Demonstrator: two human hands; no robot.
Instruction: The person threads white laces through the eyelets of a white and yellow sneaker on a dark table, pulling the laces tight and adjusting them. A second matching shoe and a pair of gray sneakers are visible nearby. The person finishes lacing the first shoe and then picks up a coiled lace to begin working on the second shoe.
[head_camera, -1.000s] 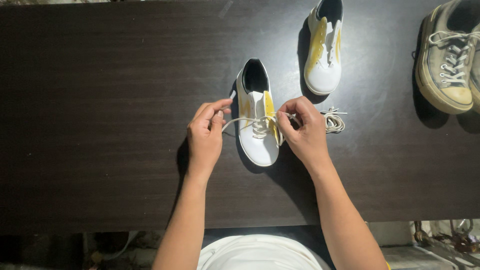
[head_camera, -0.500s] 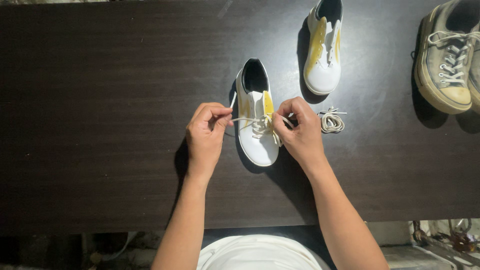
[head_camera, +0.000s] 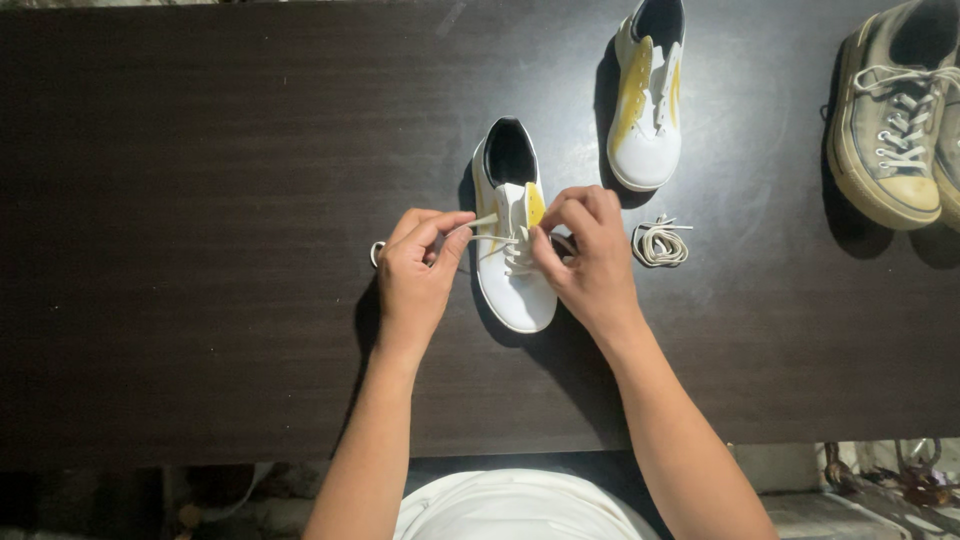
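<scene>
two white-and-yellow sneakers: one (head_camera: 512, 240) between the hands, one (head_camera: 648, 95) beyond the right hand | one worn grey laced sneaker (head_camera: 890, 115) far right of the right hand | one coiled loose shoelace (head_camera: 658, 243) just right of the right hand | two hands: left (head_camera: 418, 275), right (head_camera: 590, 255) | one dark table (head_camera: 200, 200)

White low-top shoe (head_camera: 512, 240) with yellow side panels and a dark lining sits flat on the dark table (head_camera: 200, 200), toe toward the person — partly laced. Its pale lace (head_camera: 500, 240) crosses the lower eyelets, one end drawn out to the left, the other hidden on the right.
</scene>
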